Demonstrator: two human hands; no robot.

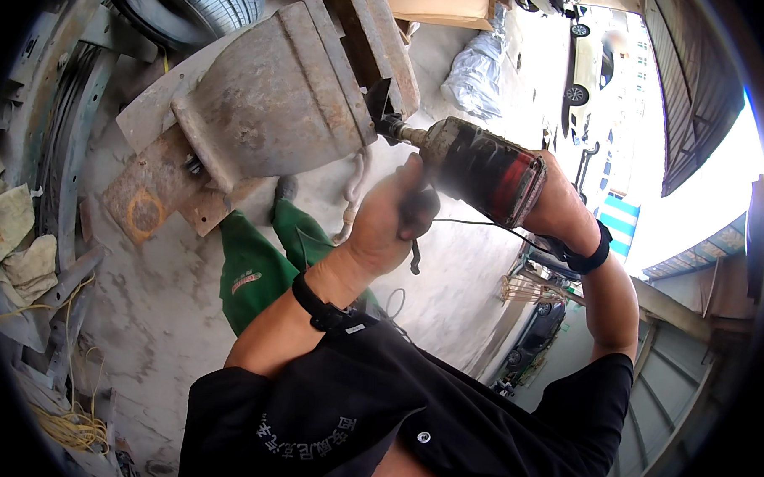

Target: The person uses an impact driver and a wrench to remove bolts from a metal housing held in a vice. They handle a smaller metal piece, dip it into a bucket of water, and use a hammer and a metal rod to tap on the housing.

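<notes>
I've got both hands, left hand [391,218] and right hand [560,203], closed around the power wrench [481,170], its tip in the rusty hub [277,100], fastener apparently not yet out.

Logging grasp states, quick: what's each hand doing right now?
Left hand: closed around the front handle of the power tool.
Right hand: grip closed on the tool's rear end.

A brown cardboard box [441,5] sits at the top edge, a silver-grey plastic bag [479,69] just below it.
</notes>
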